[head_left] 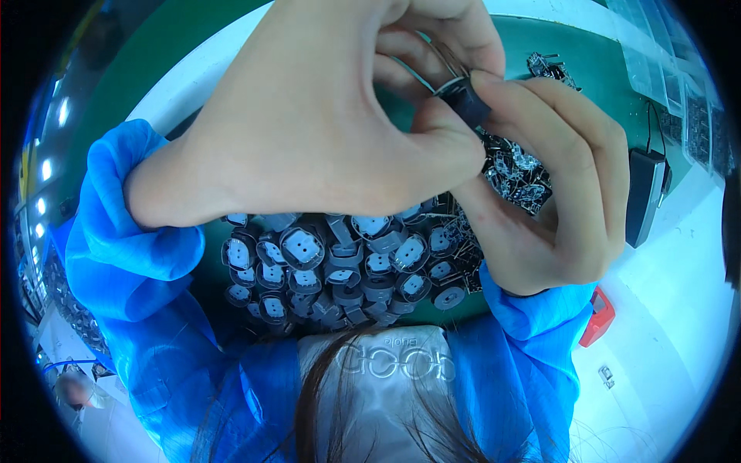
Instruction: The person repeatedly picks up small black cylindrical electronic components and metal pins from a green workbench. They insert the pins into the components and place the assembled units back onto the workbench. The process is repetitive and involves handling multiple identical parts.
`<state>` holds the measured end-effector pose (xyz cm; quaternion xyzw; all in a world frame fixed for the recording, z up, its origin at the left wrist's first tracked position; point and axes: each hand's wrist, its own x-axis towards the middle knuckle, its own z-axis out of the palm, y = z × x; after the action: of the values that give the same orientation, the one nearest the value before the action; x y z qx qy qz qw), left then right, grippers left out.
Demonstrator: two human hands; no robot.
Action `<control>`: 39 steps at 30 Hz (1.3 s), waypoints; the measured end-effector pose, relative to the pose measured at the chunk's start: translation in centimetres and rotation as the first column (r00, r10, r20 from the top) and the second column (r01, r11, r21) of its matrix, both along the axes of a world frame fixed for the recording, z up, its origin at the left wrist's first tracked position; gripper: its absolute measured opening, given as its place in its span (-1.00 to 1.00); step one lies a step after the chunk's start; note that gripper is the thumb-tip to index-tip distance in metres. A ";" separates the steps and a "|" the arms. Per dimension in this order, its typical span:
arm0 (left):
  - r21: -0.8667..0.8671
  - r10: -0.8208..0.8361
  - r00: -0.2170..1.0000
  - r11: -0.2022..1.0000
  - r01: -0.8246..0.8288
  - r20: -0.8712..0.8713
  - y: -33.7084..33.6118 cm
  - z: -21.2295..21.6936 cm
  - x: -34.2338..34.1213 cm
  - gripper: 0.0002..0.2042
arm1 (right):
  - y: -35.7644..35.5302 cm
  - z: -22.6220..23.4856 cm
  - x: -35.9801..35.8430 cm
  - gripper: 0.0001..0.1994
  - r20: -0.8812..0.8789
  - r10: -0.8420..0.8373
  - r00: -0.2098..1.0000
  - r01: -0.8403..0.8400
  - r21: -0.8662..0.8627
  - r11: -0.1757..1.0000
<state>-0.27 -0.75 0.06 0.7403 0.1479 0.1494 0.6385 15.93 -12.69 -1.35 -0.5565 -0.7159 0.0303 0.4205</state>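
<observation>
Between my two hands is a small dark cylindrical part [466,102] with thin metal leads [446,55] rising from its upper end. My left hand [309,123] reaches across from the left, its thumb against the part and its curled fingers around the leads. From the right, my right hand [567,162] pinches the part's other side between thumb and fingers. Below my hands lies a heap of dark grey round housings [332,262], many with pale faces. Small black parts with metal pins [513,177] are piled beside and partly behind my right hand.
A green mat [594,58] covers the work surface inside a white rim. At the right stand a black box with a cord [642,197] and clear plastic bins [683,85]. Nearer are a red object [597,318] and a small metal piece [607,376].
</observation>
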 end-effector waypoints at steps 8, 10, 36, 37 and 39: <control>-0.148 -0.077 0.981 0.988 0.050 -0.180 0.7 2.9 0.6 -0.67 | -0.1 0.2 0.3 -0.55 0.043 0.017 0.999 -0.018 0.003 1.000; -0.045 0.022 0.973 0.998 -0.033 -0.229 0.8 4.0 0.6 -0.66 | 0.0 0.2 0.7 -0.52 -0.066 0.023 0.998 -0.027 -0.049 0.998; 0.208 0.105 0.994 0.973 -0.104 0.010 -0.1 0.6 -1.4 -0.73 | 0.0 1.4 1.2 -0.53 0.046 0.082 0.996 -0.078 -0.084 0.993; 0.205 0.103 0.995 0.974 -0.101 0.003 0.0 0.6 -1.5 -0.73 | 0.0 1.3 1.3 -0.53 0.029 0.084 0.996 -0.081 -0.091 0.993; 0.201 0.101 0.995 0.974 -0.100 0.004 0.1 0.5 -1.5 -0.74 | 0.0 0.8 1.6 -0.53 -0.029 0.077 0.997 -0.080 -0.098 0.992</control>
<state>-1.80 -0.65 0.52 0.7931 0.1713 0.1935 0.5515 17.49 -12.71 -0.53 -0.5477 -0.7296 0.0891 0.3997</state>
